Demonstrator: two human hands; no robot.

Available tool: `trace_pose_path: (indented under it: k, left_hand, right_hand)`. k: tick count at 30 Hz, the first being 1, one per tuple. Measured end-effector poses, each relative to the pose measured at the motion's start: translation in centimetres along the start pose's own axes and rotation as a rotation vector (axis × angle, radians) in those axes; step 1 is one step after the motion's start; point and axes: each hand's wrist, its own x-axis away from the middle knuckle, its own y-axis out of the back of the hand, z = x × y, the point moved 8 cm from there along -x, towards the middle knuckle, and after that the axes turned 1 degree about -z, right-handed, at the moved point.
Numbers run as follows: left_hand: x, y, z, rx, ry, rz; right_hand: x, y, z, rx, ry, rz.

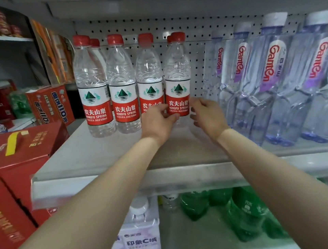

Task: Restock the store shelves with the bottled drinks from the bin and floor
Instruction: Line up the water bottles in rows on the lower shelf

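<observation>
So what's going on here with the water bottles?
A person is stocking a store shelf. Their left hand grips the lower label of the rightmost Nongfu Spring bottle while the right hand touches its other side. It stands upright in a row of red-capped bottles at the back of the shelf, beside Ganten bottles on the right.

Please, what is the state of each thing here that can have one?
Held bottle: upright, capped.
Left hand: grips held bottle low down.
Right hand: fingertips touch its other side.
Other red-cap bottles: upright, capped.
Ganten bottles: capped.
Red box: closed.
</observation>
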Motion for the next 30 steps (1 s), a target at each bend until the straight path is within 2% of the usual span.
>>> trace_pose_path:
  k: [5,13,15,20,23,30]
  left_hand:
    - [1.9,1.3,-2.7,-0.009,-0.03,0.058]
    - [11.8,3.9,-6.4,0.211,-0.063,0.11]
    - [14.3,3.9,-6.3,0.226,-0.025,0.136]
    - [20.4,3.0,-3.7,0.264,0.076,0.154]
    - [24.1,1.3,-0.8,0.235,0.134,0.225]
    - [32.2,-2.0,7.3,0.141,0.355,0.368]
  right_hand:
    - [2.2,2.1,2.8,0.063,-0.011,0.01]
    - [9.7,6.0,4.4,0.011,0.054,0.048]
    - [11.8,6.9,4.2,0.012,0.068,0.064]
    - [17.2,8.6,1.7,0.004,0.027,0.118]
    - [20.4,9.1,-1.2,-0.016,-0.026,0.144]
    - [28.6,8.4,-10.9,-0.004,-0.274,0.234]
